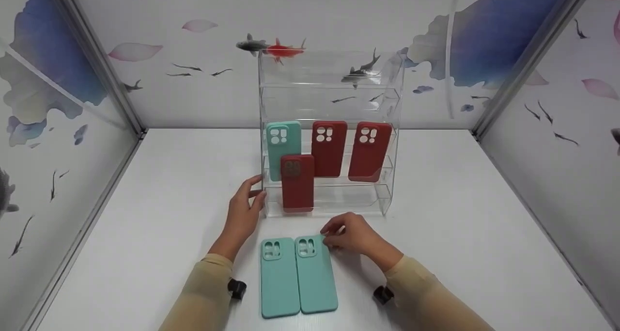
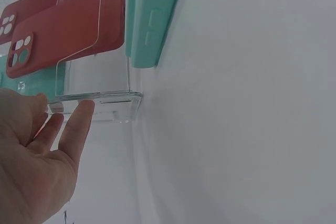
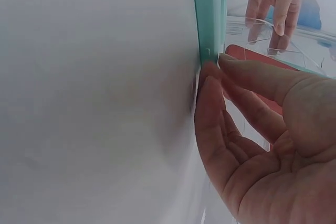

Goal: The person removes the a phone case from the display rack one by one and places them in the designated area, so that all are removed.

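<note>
My left hand (image 1: pixel 244 210) holds the left side edge of a clear tiered display stand (image 1: pixel 348 195); in the left wrist view, fingertips (image 2: pixel 84 109) meet its clear panel. Pinched by the thumb and fingertips of my right hand (image 1: pixel 356 234) is the top right corner of a mint green phone case (image 1: pixel 317 277). It lies flat beside a second mint green phone case (image 1: pixel 280 287), camera cutouts toward the stand. The right wrist view shows the pinched case (image 3: pixel 210 19) edge-on at the fingertips.
On the stand, a mint case (image 1: pixel 276 147) and two red cases (image 1: pixel 329 151) lean in one tier. A third red case (image 1: pixel 298 190) stands lower, overlapping the mint one. White table (image 1: pixel 169 200) surrounds the stand, with printed panels (image 1: pixel 193 93) behind and at both sides.
</note>
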Demonstrator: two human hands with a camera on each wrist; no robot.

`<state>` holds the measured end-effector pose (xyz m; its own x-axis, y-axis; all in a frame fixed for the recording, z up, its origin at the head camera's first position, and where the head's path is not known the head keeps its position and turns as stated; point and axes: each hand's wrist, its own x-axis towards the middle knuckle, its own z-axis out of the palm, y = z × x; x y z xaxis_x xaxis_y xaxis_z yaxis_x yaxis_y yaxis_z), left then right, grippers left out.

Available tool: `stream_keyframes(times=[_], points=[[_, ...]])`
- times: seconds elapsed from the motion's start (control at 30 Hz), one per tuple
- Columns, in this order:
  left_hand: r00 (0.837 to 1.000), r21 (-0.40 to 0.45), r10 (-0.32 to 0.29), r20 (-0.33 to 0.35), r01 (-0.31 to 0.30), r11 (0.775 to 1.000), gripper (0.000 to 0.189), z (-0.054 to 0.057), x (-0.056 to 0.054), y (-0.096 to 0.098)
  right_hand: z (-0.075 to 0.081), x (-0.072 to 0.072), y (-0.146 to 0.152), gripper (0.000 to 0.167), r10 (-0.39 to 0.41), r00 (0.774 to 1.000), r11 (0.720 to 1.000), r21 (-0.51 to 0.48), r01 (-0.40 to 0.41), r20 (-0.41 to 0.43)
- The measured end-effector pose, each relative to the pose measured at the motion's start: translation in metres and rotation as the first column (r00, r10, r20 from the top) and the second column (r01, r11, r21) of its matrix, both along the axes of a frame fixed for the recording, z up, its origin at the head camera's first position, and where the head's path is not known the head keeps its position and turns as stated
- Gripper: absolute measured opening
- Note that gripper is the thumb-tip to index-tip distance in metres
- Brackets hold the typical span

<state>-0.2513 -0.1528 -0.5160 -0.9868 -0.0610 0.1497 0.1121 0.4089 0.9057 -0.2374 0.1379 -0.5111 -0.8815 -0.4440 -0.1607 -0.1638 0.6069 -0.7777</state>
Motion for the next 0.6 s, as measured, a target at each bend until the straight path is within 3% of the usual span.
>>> stream_keyframes(times=[0.37, 0.5, 0.6], points=[[1.0, 0.0, 0.0, 0.02, 0.0, 1.0, 0.045, 0.0, 0.001, -0.001, 0.027, -0.012, -0.008, 0.02, -0.013, 0.989, 1.0, -0.004, 0.013, -0.146], [1.0, 0.006, -0.003, 0.021, 0.003, 1.0, 0.045, 0.0, 0.0, -0.001, 0.044, -0.02, -0.011, 0.022, -0.077, 0.97, 0.996, -0.067, 0.063, -0.232], [1.0, 0.01, -0.003, 0.016, 0.003, 1.0, 0.044, 0.0, -0.001, -0.001, 0.058, -0.026, -0.013, 0.024, -0.143, 0.941, 0.987, -0.12, 0.111, -0.306]])
